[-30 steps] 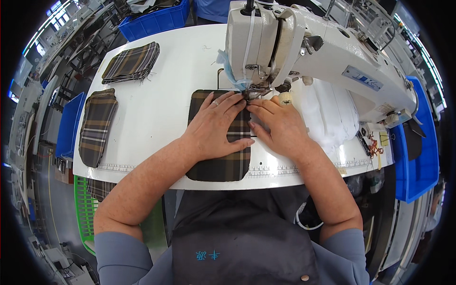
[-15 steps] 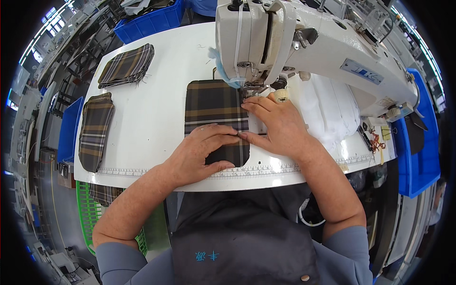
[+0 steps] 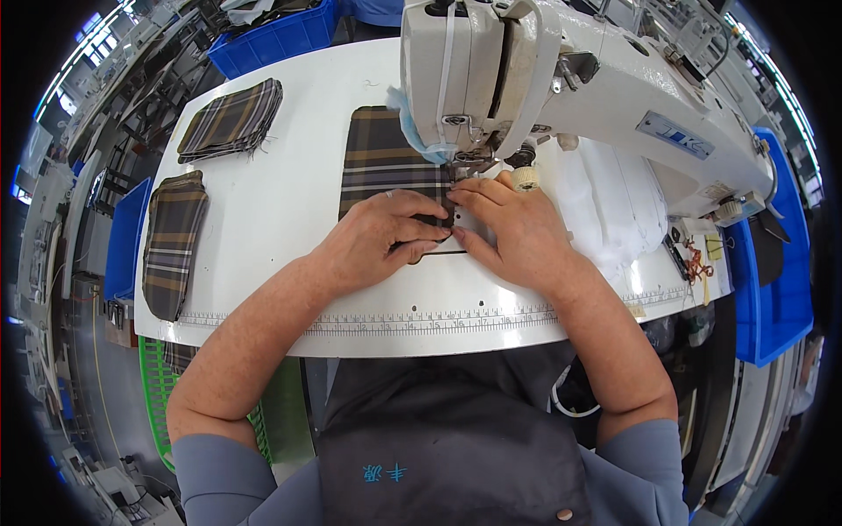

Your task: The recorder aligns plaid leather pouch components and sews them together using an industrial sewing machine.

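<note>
Under the white sewing machine lies a dark plaid fabric piece, brown, grey and white, its lower part partly covered by my fingers. My left hand grips that lower end with bent fingers and thumb. My right hand rests beside the presser foot, fingertips at the fabric's right edge, thumb apart and close to my left fingertips. A pale blue scrap hangs by the needle area.
Two plaid stacks lie on the white table at left. White material and small tools lie at right. Blue bins flank the table, another stands behind it. A green basket is below left.
The fabric piece has moved away from me, further under and behind the machine head. My left hand slid down to its near end, then moved forward with it; my right hand stayed by the presser foot.
</note>
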Demonstrator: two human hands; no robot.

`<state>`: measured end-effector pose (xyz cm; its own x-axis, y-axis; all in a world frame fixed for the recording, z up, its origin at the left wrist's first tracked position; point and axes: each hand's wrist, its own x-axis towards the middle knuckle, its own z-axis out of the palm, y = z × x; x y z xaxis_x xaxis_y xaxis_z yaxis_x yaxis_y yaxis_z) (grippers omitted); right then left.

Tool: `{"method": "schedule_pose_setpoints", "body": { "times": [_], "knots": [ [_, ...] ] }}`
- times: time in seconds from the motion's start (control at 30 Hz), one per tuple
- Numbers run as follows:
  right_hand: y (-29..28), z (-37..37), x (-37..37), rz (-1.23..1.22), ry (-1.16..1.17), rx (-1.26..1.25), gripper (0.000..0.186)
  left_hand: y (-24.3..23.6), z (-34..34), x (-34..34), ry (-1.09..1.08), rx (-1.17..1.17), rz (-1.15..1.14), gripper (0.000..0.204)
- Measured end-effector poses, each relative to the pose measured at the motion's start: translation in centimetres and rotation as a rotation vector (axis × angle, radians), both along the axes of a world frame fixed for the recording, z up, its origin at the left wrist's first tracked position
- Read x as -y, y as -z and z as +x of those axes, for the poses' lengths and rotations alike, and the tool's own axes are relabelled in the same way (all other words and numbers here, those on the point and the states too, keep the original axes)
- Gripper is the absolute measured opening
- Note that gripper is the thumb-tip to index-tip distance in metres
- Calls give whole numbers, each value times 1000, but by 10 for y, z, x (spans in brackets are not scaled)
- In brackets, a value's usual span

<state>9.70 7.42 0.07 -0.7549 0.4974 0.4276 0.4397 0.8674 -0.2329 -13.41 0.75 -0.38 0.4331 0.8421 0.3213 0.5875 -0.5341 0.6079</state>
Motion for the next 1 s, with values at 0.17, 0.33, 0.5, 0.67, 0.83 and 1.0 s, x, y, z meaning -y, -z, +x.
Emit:
{"method": "schedule_pose_setpoints", "body": {
  "times": [0.17,0.33,0.5,0.67,0.83,1.0],
  "knots": [
    [1,-2,0,14,10,-13,28,0,-4,-21,-5,-37,71,24],
    [1,-2,1,34,28,0,27,1,-7,-36,-7,-36,128,22],
    [-1,0,3,20,52,49,30,1,-5,-43,-92,-113,117,17],
    [2,-1,3,38,37,24,31,1,-3,-41,-127,-168,179,18],
    [2,0,2,45,26,4,30,-3,6,-32,-137,-220,227,22],
    [2,0,2,45,53,7,29,-7,9,-22,-166,-286,145,31]
  ]
}}
